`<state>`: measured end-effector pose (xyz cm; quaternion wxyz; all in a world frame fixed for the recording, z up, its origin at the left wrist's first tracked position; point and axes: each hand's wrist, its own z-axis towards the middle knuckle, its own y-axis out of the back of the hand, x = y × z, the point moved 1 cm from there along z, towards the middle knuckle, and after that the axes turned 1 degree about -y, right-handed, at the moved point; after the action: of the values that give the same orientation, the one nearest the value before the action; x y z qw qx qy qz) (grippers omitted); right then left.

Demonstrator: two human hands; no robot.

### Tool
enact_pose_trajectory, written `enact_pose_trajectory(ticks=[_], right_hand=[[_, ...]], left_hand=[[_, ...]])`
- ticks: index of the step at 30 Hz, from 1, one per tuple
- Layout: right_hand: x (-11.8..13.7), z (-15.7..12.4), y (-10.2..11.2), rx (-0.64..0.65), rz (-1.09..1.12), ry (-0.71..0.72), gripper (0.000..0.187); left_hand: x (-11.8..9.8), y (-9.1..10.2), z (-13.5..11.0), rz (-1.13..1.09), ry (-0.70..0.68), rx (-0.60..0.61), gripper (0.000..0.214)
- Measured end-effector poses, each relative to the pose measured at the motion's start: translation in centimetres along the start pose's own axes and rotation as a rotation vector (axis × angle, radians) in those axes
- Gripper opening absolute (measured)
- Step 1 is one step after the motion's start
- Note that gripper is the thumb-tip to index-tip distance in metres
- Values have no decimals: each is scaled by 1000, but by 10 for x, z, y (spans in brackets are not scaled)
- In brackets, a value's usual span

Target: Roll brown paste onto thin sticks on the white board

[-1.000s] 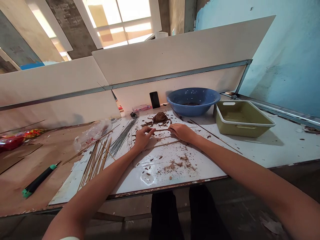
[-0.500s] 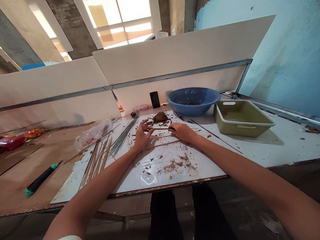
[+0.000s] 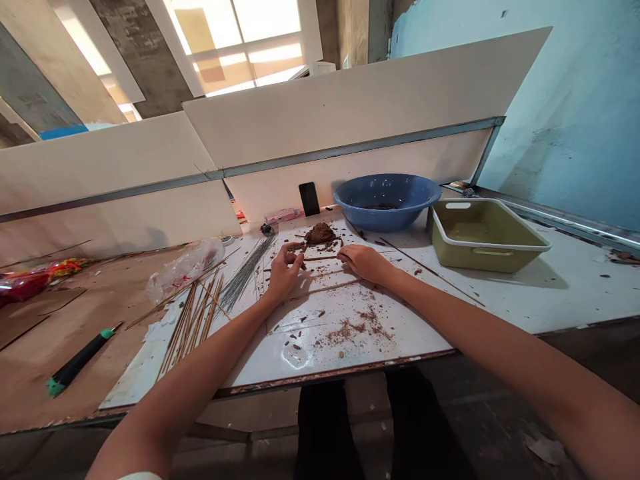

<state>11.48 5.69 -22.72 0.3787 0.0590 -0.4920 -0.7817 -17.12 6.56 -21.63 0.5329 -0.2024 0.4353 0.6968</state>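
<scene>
My left hand [image 3: 283, 272] and my right hand [image 3: 364, 261] rest on a white board [image 3: 320, 340], both touching a thin brown-coated stick [image 3: 323, 258] that lies across between them. The left fingers are spread and flat on the stick's left end; the right fingers press down on its right end. Just beyond the stick sits a lump of brown paste [image 3: 320, 233]. A second thin stick [image 3: 327, 288] lies nearer to me. Brown crumbs [image 3: 357, 327] are scattered on the board.
Bare bamboo sticks [image 3: 193, 317] and thin grey wires [image 3: 245, 270] lie left of my hands, by a plastic bag [image 3: 183, 267]. A blue basin [image 3: 385, 200] and an olive tray [image 3: 483, 235] stand at the back right. A green-handled tool [image 3: 77, 360] lies far left; a phone [image 3: 309, 198] leans against the partition.
My left hand's fingers have opened out and shifted a little away from me along the stick. The right hand has barely moved.
</scene>
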Motion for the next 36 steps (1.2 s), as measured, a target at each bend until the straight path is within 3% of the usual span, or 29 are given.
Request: enact_pose_trajectory(ticks=[4, 36], right_hand=[[2, 0, 2, -22, 38, -1, 12], [3, -1, 5, -45, 29, -8, 14]], left_hand=[[0, 0, 0, 12, -12, -24, 44], [1, 0, 0, 46, 12, -52, 31]])
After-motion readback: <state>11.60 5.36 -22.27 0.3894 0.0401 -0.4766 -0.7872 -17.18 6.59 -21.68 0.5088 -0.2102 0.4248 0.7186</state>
